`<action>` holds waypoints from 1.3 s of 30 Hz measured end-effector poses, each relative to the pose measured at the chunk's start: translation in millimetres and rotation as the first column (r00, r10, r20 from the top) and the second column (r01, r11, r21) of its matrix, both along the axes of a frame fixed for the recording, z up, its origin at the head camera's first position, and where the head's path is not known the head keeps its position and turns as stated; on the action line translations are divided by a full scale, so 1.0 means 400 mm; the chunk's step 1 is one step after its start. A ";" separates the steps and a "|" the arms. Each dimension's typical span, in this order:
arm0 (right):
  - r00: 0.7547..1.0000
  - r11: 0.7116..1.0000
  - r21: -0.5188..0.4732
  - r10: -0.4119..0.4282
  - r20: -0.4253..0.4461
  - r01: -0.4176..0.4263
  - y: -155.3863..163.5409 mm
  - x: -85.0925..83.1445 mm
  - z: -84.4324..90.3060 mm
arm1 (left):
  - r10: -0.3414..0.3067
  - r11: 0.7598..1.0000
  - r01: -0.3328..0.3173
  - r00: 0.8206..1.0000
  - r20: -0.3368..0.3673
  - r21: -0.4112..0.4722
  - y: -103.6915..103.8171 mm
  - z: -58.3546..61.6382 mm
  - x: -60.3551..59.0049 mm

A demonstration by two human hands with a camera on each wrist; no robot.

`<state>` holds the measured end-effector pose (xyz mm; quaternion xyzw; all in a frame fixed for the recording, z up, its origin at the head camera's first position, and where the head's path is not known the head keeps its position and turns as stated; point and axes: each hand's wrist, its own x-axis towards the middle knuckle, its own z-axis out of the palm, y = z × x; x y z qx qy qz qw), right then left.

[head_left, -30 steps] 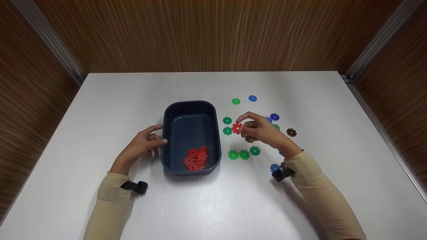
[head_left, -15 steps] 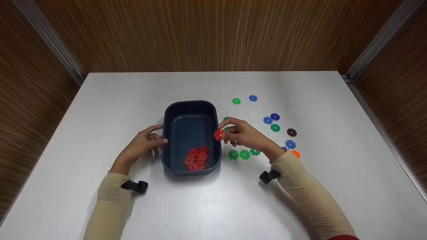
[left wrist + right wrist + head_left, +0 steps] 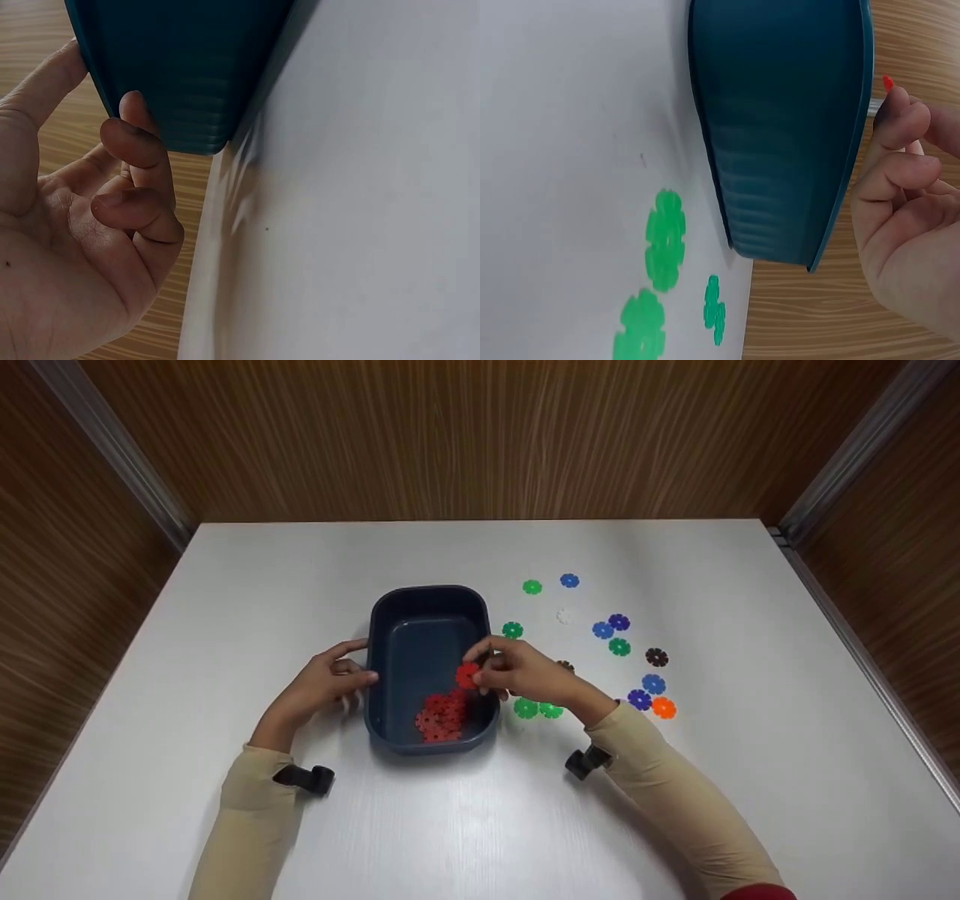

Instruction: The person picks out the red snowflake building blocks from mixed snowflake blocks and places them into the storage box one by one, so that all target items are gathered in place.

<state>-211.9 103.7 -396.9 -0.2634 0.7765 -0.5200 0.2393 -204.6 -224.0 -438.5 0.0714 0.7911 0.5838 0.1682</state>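
Note:
A dark blue rectangular plastic bin stands on the white table. My left hand holds its left wall, thumb at the rim and fingers curled against the outside. With thumb and index finger, my right hand pinches a red interlocking disc, notched like a flower. That disc hangs over the right side of the bin, above a pile of red discs in the near right corner. In the right wrist view, just a sliver of the held disc shows above the fingertips; the rest is hidden.
Loose notched discs lie right of the bin: green, blue, purple, brown, orange and a white one. The right hand covers part of this area. A wood-grain panel rises behind the table.
My right hand has carried the red disc leftward, from among the loose discs, across the bin's right rim to over the inside. The left hand and the bin have stayed in place.

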 end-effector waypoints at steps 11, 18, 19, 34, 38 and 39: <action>0.999 0.999 0.029 0.030 -0.034 -0.029 -0.007 0.004 -0.003 | -0.005 1.000 0.005 1.000 0.000 0.009 -0.002 0.002 0.001; 0.999 1.000 0.019 0.020 -0.034 -0.020 0.002 0.003 -0.007 | -0.030 1.000 0.030 0.999 -0.020 -0.005 -0.007 0.000 0.000; 0.999 1.000 0.021 0.015 -0.034 -0.015 0.005 0.001 -0.008 | -0.030 0.999 0.030 0.999 -0.025 -0.013 -0.008 0.000 0.000; 0.991 0.994 0.027 -0.104 -0.081 0.107 0.093 -0.016 0.000 | 0.070 0.994 -0.075 0.995 -0.066 -0.077 -0.023 0.007 0.003; 0.986 0.988 0.015 -0.151 -0.070 0.152 0.134 -0.023 0.004 | 0.081 0.994 -0.085 0.995 -0.063 -0.070 -0.029 0.006 0.002; 0.985 0.987 0.011 -0.161 -0.060 0.162 0.145 -0.025 0.005 | 0.084 0.994 -0.088 0.995 -0.060 -0.066 -0.029 0.006 0.002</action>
